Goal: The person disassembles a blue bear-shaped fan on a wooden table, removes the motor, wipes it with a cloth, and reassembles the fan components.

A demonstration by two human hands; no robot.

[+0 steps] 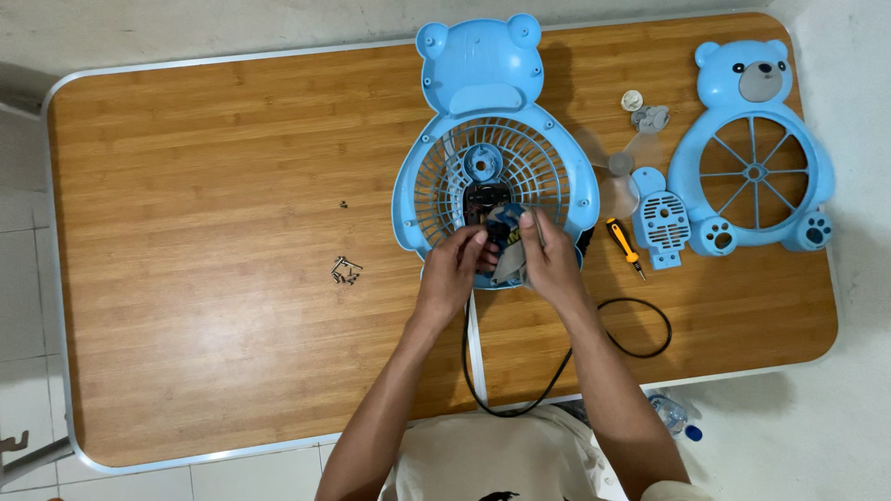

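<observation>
Glossy light-blue plastic bear-shaped fan housing (pixel 492 139) lies on a smooth, wood-grain brown table (pixel 213 186) beside small shiny metal screws (pixel 346 270)

Fan rear housing (pixel 492 148) at desk (pixel 186 139) 12 o'clock; front grille (pixel 754 148) at 2; screws (pixel 346 270) at 9; screwdriver (pixel 624 245) between housings.

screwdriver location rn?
In the head view, the yellow-handled screwdriver lies on the wooden table, right of the right hand, just left of the small blue vent cover.

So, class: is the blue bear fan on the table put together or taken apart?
Taken apart. The front cover lies to the right, separate from the back shell, with the blades and loose screws on the table.
</observation>
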